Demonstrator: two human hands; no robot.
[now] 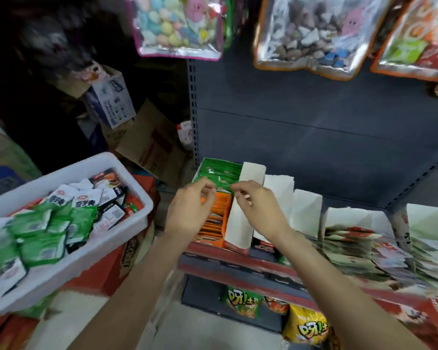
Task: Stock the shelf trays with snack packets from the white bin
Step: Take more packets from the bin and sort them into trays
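Hands over the leftmost shelf tray, centre frame.
I see left hand (190, 210) and right hand (257, 209) close together, fingers curled above orange packets (216, 218); grip indiscernible; white bin (91, 251) lower left.

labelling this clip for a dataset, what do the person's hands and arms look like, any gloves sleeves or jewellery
Both are bare. The left hand and right hand wear no gloves, and no rings, watch or bracelet show. Both forearms are uncovered down to the bottom edge of the picture, so no sleeve is in view. Motion blur softens fine detail.
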